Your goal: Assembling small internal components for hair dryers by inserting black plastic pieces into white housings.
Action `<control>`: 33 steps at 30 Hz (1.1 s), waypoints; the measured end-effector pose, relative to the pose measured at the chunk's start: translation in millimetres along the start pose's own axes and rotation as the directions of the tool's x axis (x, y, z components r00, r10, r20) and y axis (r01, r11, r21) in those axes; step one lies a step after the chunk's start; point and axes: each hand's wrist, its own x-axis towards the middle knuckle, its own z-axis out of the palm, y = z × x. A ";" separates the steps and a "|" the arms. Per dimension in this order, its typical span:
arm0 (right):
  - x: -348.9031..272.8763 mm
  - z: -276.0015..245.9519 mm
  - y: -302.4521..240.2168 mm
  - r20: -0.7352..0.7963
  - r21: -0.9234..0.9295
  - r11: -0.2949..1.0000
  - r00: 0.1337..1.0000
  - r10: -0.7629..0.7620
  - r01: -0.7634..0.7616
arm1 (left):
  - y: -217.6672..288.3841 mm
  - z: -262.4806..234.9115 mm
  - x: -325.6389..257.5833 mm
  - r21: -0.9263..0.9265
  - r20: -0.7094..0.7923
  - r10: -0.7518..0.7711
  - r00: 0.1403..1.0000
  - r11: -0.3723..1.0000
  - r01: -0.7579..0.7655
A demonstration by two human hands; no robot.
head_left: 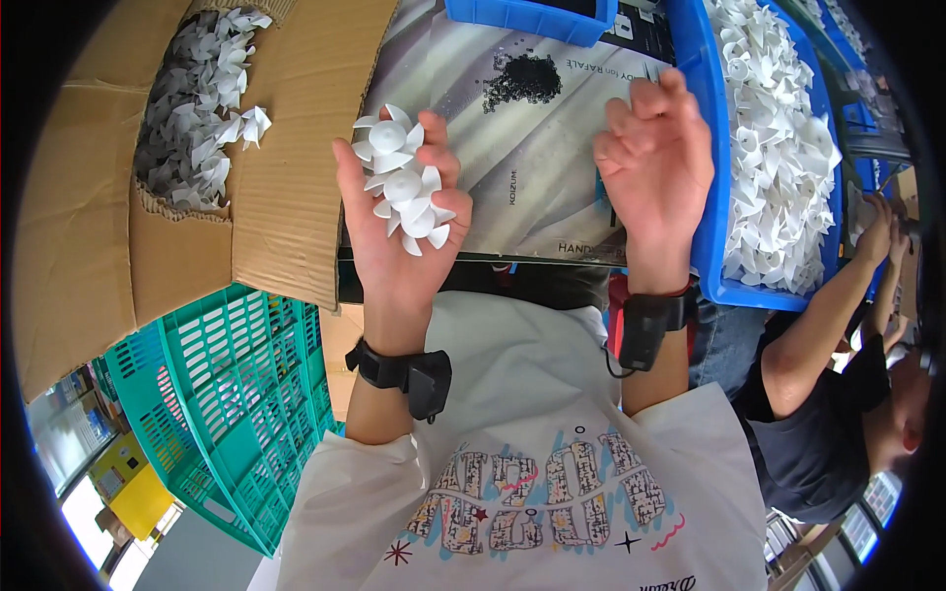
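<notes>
Left hand (399, 222) cups white fan wheels (404, 182); right hand (655, 163) opens empty beside blue bin (711, 148).

Both hands raised, palms up.
L hand (402, 212) cupped, fingers curled round what it holds; R hand (658, 158) empty, fingers loosely bent & spread. Forearms upright, near-parallel, apart; black band on each wrist.
</notes>
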 end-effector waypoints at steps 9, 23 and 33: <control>47.0 9.5 34.1 0.054 -0.992 -0.119 0.998 -0.021 0.052 | -4.3 12.7 -0.2 0.925 0.148 0.419 0.896 0.261 -0.275; 75.9 20.1 51.6 0.216 -0.649 -0.691 0.948 0.233 0.318 | -6.1 2.5 8.4 0.681 0.602 0.315 0.734 -0.682 -0.266; 6.3 35.7 50.4 0.149 -0.987 0.068 0.987 0.068 0.144 | -13.1 2.1 10.5 0.712 0.539 0.273 0.797 -0.653 -0.259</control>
